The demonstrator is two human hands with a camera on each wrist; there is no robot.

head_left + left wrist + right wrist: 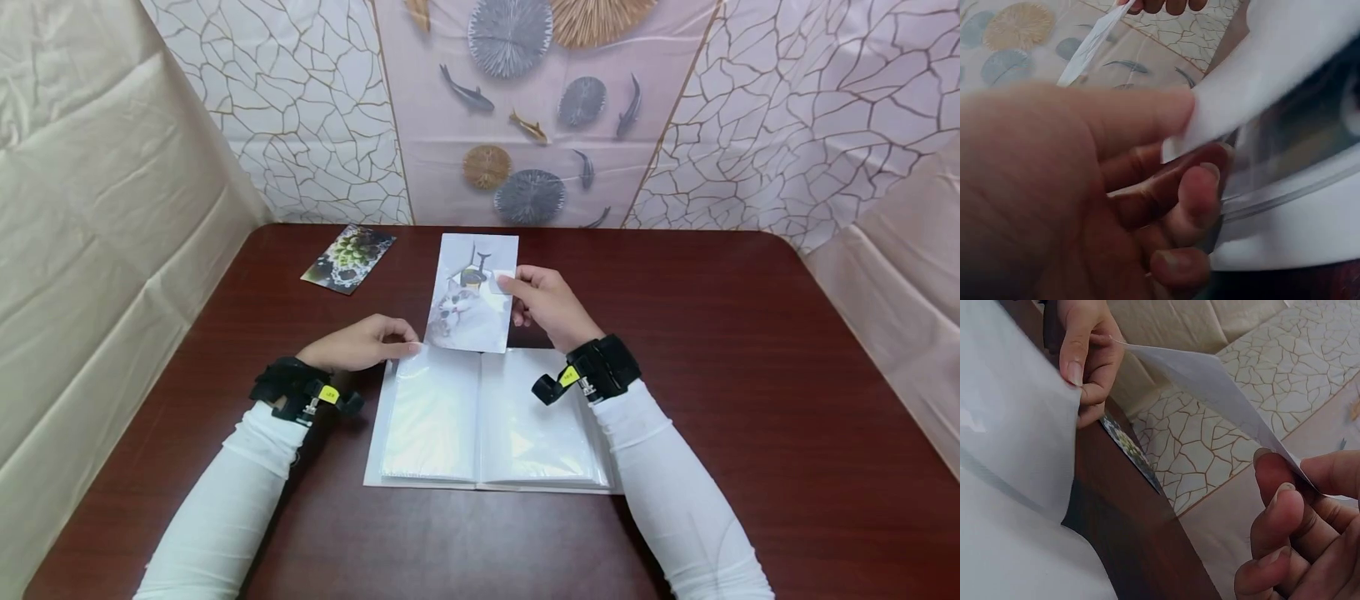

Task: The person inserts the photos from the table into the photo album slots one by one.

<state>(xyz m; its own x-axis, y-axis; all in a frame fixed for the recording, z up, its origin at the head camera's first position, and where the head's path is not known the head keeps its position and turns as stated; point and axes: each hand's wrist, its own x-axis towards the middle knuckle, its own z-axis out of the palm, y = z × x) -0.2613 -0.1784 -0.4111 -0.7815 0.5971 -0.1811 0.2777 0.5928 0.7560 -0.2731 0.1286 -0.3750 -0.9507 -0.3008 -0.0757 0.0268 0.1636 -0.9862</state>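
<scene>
A photo album lies spread on the table, its clear sleeves showing white pages. Between thumb and fingers, my left hand pinches the top left corner of an album page. My right hand grips the right edge of a photo print with a pale cat and a dark whale-tail shape on it. The print is held up at the album's top edge, its lower end overlapping the pages in the head view. In the right wrist view, the print appears nearly edge-on, slanting between both hands.
Another photo, of a green succulent, lies on the dark red-brown table at the back left. Patterned cloth hangs behind the table. Beige drapes flank both sides.
</scene>
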